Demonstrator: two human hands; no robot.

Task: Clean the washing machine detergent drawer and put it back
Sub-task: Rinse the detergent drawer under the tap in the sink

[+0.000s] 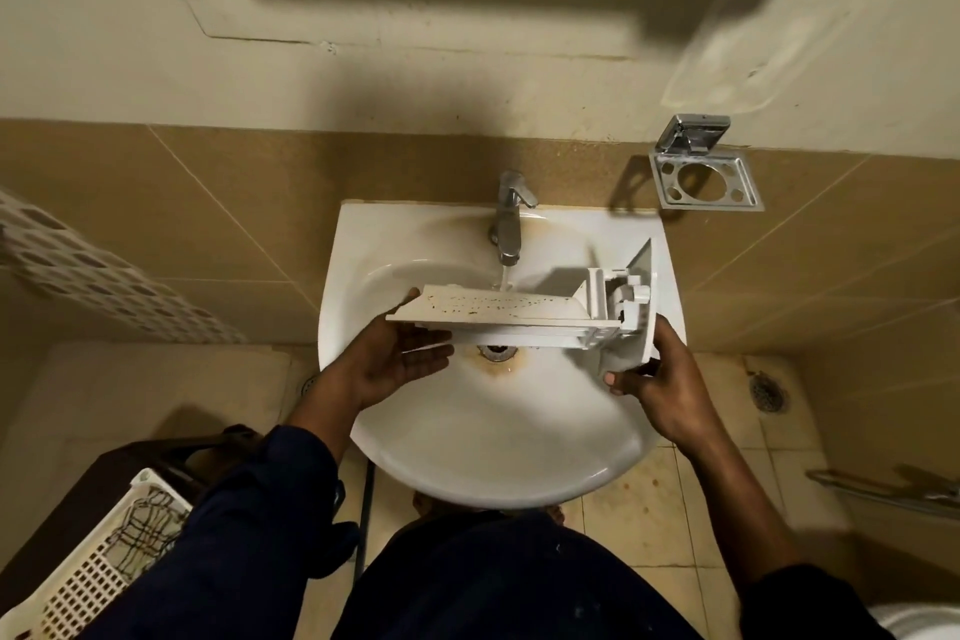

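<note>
The white detergent drawer [498, 309] lies sideways over the white sink [467, 452], its flat side speckled with brown grime and facing up. A thin stream of water falls from the chrome tap [508, 218] behind the drawer. My right hand [660, 379] grips the drawer's front panel at the right end. My left hand [400, 359] is under the left end with its palm up and fingers spread, supporting it. The drain hole, ringed with rust stain, shows just below the drawer.
A chrome toothbrush holder [706, 179] is fixed to the tan wall tiles at the right of the tap. A white laundry basket [98, 566] stands at the lower left on a dark unit. A floor drain [769, 392] and a metal rail [883, 489] are at the right.
</note>
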